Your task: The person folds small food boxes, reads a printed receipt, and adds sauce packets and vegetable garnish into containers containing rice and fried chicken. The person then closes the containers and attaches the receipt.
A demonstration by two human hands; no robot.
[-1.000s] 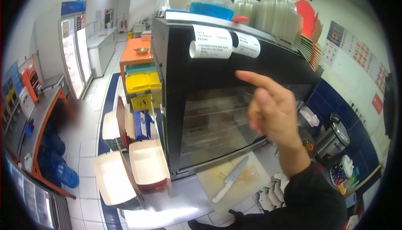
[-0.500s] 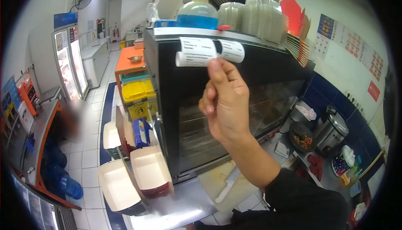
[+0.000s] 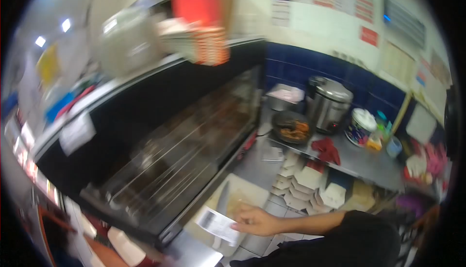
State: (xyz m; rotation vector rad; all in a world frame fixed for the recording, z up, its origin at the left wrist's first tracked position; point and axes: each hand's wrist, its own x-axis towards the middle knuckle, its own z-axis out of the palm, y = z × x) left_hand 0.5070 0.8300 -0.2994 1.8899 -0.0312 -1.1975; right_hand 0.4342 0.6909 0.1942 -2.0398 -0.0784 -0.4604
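My right hand (image 3: 257, 220) pinches a printed white paper slip (image 3: 217, 224) by its edge, with the fingers closed. The slip hangs over a pale cutting board (image 3: 262, 191) and covers part of a knife (image 3: 224, 196) lying there. Another white slip (image 3: 77, 133) clings to the upper left front of a black glass-fronted cabinet (image 3: 155, 104). My left hand is not in view.
Red-and-white cartons (image 3: 208, 43) and clear plastic lids (image 3: 128, 43) stand on the cabinet. On the right counter are a pan of food (image 3: 293, 130), a steel cooker (image 3: 330, 104) and a red cloth (image 3: 326, 150). Folded boxes (image 3: 301, 187) sit below; paper trays (image 3: 126, 245) lie lower left.
My right hand has come down from the cabinet's upper front with one slip, while the other stays there. The view has swung right and down, blurring the picture.
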